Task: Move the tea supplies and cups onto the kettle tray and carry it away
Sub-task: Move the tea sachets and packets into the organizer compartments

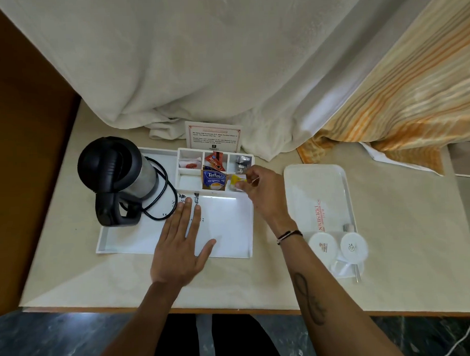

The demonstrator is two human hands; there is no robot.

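Kettle tray (225, 231) flat on desk (72, 276), white, shallow-rimmed; black-and-steel kettle (116, 179) at its left end on base, cord (162, 196) looped beside it on the tray floor; divided sachet box (183, 179) at the tray's far edge, holding a Tetley tea bag (213, 180), an orange sachet (214, 161) and small wrapped items.

Left hand (177, 249) pressed flat on the tray's near part, fingers spread, gripping nothing; steadying, by the look of it. Right hand (263, 192) at the box's right-hand compartment, grip pinched on a yellow sachet (236, 179) between thumb and fingertips.

Second tray (319, 196) well apart to the right, mostly bare; two covered cups (337, 246) at its near end, spoon (357, 273) just beside them; not yet moved over.

Handling, as judgement: sachets light, limp, slippery foil or paper; pinch by an edge, drop in upright. Cups likely ceramic, breakable, paper caps loose; take round the body, not by the cap. Loaded tray heavy at the kettle end, so unbalanced; take by both short rims, keep level; kettle tall and liable to tip, cord liable to trail.
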